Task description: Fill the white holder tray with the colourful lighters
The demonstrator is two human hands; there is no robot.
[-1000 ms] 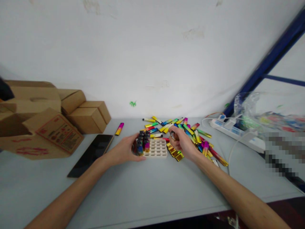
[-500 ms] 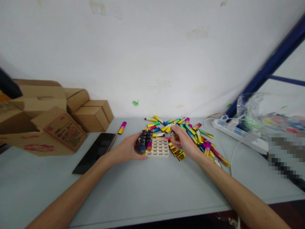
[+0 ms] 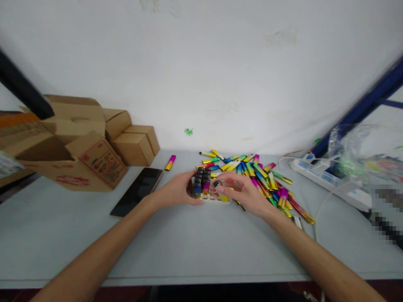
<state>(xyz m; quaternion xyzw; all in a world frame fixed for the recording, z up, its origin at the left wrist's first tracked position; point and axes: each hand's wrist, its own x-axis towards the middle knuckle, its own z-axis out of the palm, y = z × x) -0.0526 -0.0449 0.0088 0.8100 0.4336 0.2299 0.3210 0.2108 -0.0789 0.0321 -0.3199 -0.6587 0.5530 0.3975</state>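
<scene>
A white tray (image 3: 208, 200) with rows of slots lies on the table, mostly hidden by my hands. Two rows of upright black-capped metallic tubes (image 3: 202, 180), shading into blue, pink and yellow, stand at its left end. My left hand (image 3: 180, 189) grips that end, thumb along the front edge and fingers behind the tubes. Over the tray's right part, my right hand (image 3: 244, 192) pinches a black-tipped piece (image 3: 217, 183); its body is largely covered by my fingers. Behind and right of this hand spreads a loose heap of shiny multicoloured flat tubes (image 3: 261, 174).
A dark tablet (image 3: 137, 192) lies left of my left forearm, and a single pink-yellow tube (image 3: 170, 162) beyond it. Cardboard boxes (image 3: 94, 161) stand at the left. A white power strip (image 3: 330, 182) with cables and a clear plastic bag (image 3: 355, 147) are at the right.
My right hand has moved left from the heap to over the tray, with the black-tipped piece now showing in its fingers. My left hand stays on the tray. The view has shifted slightly.
</scene>
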